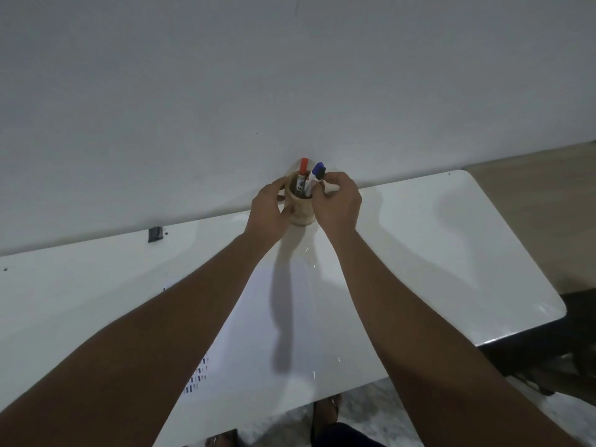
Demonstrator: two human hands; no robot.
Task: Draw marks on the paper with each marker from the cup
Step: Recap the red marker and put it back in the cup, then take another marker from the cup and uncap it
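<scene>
At frame centre, the left hand (269, 209) steadies the cup (301, 206); the right hand (338, 201) seemingly pinches the blue marker (317, 172), next lifting it to the paper (283, 317).

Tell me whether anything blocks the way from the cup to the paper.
Nothing visible stands on the table between the cup and the paper; only the person's own forearms stretch above the sheet.

We see a plain white wall (290, 75) behind a white table (467, 253), and a speckled grey floor (364, 411) in dim light.
</scene>
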